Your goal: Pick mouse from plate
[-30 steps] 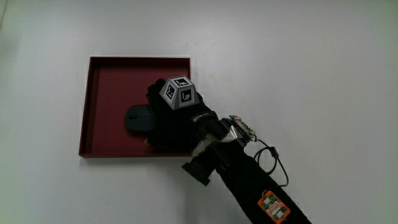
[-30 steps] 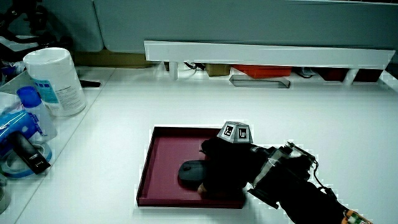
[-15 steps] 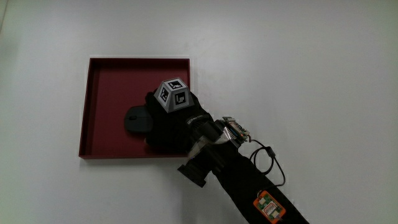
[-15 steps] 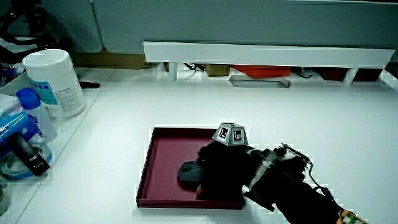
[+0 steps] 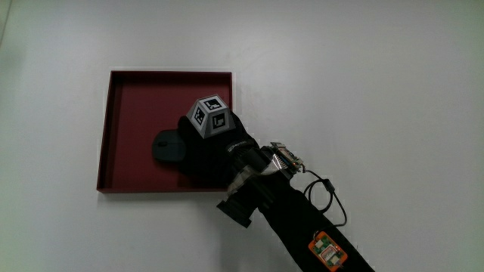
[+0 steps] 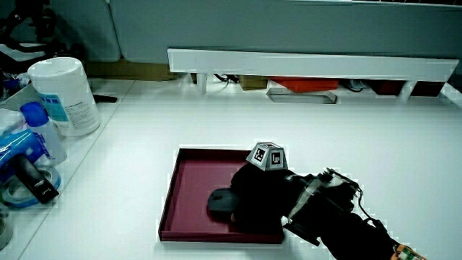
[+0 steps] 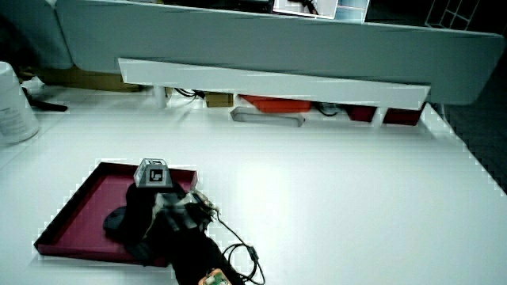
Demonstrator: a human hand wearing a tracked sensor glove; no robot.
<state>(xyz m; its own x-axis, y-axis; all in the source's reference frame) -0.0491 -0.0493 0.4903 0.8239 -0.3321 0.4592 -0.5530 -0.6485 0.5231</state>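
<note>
Black-gloved hand (image 5: 204, 147) palm down, small patterned grey cube (image 5: 211, 115) on its back, fingers curled low, dark-sleeved forearm (image 5: 302, 227) angled toward the person

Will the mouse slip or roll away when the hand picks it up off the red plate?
Probably not roll: the mouse looks low, rounded on top and seems to sit flat in the plate. Its smooth dark shell might be a bit slippery, though the hand covers much of it. It looks stiff and likely light.
</note>
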